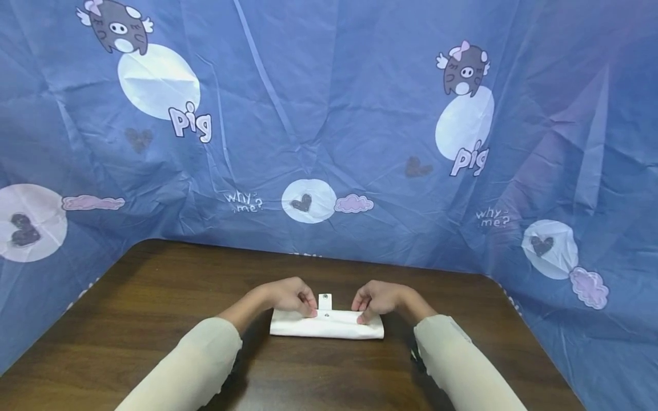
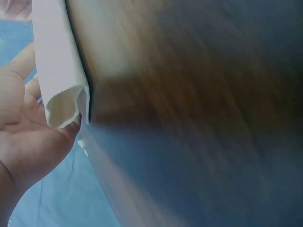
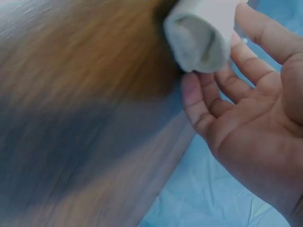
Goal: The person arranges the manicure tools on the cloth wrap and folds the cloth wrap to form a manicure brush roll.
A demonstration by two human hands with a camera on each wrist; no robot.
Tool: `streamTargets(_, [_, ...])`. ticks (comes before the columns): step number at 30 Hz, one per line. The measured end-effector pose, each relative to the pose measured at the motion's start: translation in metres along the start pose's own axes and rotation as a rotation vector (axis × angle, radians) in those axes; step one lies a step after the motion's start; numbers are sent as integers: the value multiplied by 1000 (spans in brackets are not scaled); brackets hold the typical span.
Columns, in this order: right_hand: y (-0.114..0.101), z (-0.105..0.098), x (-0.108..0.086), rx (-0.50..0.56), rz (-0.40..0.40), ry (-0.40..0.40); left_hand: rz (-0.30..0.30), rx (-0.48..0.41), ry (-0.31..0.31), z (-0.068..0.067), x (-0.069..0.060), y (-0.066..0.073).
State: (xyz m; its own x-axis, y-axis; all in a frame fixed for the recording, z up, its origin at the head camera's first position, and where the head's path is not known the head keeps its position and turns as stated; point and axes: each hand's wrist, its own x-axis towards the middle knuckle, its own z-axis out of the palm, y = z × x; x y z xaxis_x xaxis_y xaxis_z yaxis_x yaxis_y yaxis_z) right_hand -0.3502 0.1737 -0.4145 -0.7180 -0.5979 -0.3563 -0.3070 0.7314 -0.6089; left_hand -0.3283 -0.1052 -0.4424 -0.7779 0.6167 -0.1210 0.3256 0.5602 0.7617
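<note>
A white cloth roll-up pouch [image 1: 326,329] lies rolled into a flat bundle on the table, its long side running left to right. From the middle of its far edge a short strap [image 1: 324,303] with a metal snap sticks out, and another snap sits on the roll just below. My left hand [image 1: 292,295] holds the far edge left of the strap, thumb on top and fingers behind. The right hand [image 1: 381,298] grips the same edge on the right in a like way. Both wrist views show the roll's open, hollow ends [image 2: 64,108], with curled fingers [image 3: 193,94] beside them.
The dark brown wooden table [image 1: 329,377] stretches out around the pouch. Behind it and at both sides hangs a blue cloth backdrop [image 1: 360,142] with cartoon pigs, hearts and lettering.
</note>
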Motion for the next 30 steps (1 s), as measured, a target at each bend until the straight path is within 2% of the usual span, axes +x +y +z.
streamTargets(4, [-5,-3,8,94,66,-23,-31,-29,2,0,3,-1])
streamTargets(8, [-11,4,19,178,44,31,-76,-45,1,0,5,-2])
streamTargets(12, [-20,16,33,195,-4,143,-111,-45,7,-1,5,-1])
streamTargets(16, [-27,25,45,187,-17,203,-131,-48,7,-3,5,-1])
streamTargets(21, [-30,30,53,175,-15,236,-137,-49,5,-5,7,0])
streamTargets(30, [-26,35,55,199,-5,275,-153,-73,14,-2,4,1])
